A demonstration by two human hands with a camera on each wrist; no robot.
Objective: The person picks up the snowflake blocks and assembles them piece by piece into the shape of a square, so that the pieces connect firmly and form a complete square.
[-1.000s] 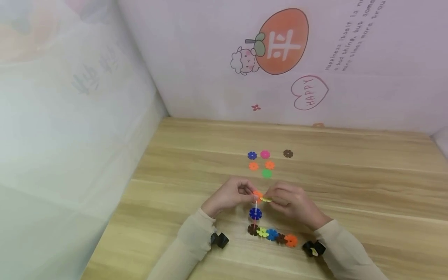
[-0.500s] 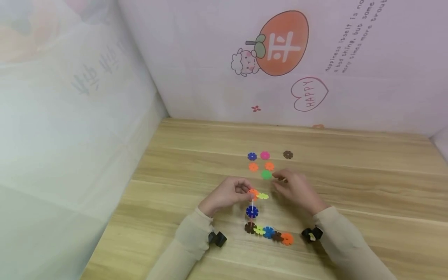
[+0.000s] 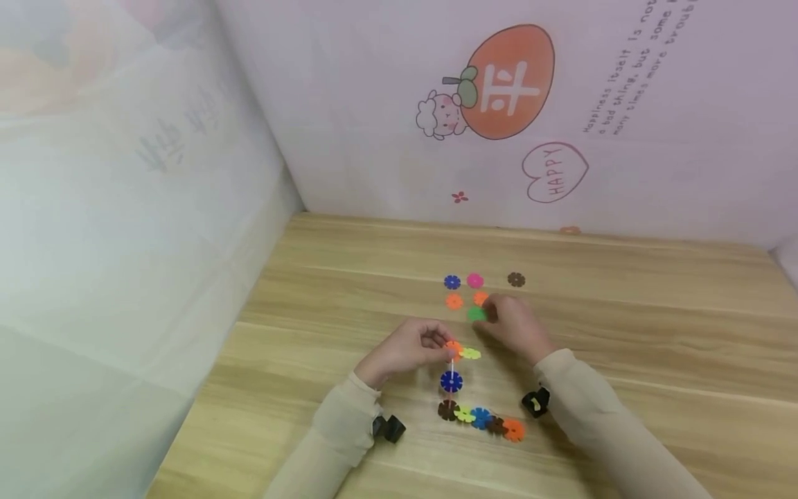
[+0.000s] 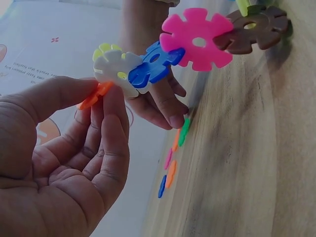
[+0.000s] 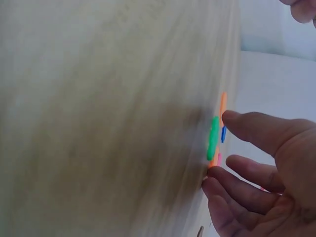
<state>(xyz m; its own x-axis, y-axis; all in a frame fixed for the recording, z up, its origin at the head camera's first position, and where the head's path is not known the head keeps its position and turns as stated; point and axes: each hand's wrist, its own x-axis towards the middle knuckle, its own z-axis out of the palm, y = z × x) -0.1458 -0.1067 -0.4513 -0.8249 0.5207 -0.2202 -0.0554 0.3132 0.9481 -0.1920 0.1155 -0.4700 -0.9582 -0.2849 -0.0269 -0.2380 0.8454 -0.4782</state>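
My left hand (image 3: 405, 348) pinches an orange interlocking snowflake disc (image 4: 94, 97) between thumb and fingertips. That disc tops a linked chain: a yellow disc (image 3: 470, 353) juts to its right, and a white disc (image 4: 116, 69), a blue disc (image 4: 154, 61), a pink disc (image 4: 197, 40) and a brown disc (image 4: 251, 30) follow downward. At the table the chain bends right through several discs to an orange end disc (image 3: 514, 430). My right hand (image 3: 512, 326) is at a loose green disc (image 3: 476, 314), thumb and fingers apart on either side of it.
Around the green disc lie loose ones: blue (image 3: 451, 282), pink (image 3: 475, 281), orange (image 3: 454, 301) and a second orange disc (image 3: 481, 298) partly behind the right fingers. A brown disc (image 3: 516, 279) lies farther right. A printed cloth wall (image 3: 374, 138) stands behind the wooden table (image 3: 349, 256).
My right hand has let go of the yellow disc, now fixed to the orange one, and moved away to the green disc. The left hand keeps its hold, almost still.
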